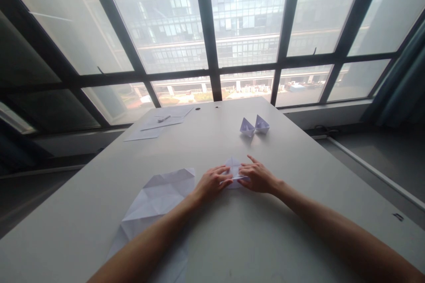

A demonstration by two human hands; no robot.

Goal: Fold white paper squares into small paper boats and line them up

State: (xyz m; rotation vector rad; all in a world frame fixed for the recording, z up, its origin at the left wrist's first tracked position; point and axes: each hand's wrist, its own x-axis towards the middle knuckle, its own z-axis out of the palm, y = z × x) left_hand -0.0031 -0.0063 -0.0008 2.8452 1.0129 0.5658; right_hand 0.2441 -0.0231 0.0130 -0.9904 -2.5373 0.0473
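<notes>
Sheet of creased white paper [156, 201] lying on a white table [252, 247], partly covered by a bare left forearm [159, 239] extending from the lower edge. Right forearm [325, 227] slanting in from the opposite corner. Ahead, near the middle of the table, small piece of folded white paper [233, 165] on the surface, with a crease down its middle. Left hand [213, 182] on its left side, fingers and thumb touching the paper; right hand [258, 177] on its right side, fingers on it too, one finger held out away from it. Pinching or only pressing with either hand: impossible to tell. Farther on, slightly to the right, two folded paper shapes [246, 129] with pointed peaks, standing side by side. At the far left of the table, overlapping flat white sheets [143, 134], with a pale object [164, 119] on top, too small to identify. Beyond, tall dark-framed windows [214, 70], with a blue curtain [398, 82] at the right and a large hazy building [249, 13] outside.
</notes>
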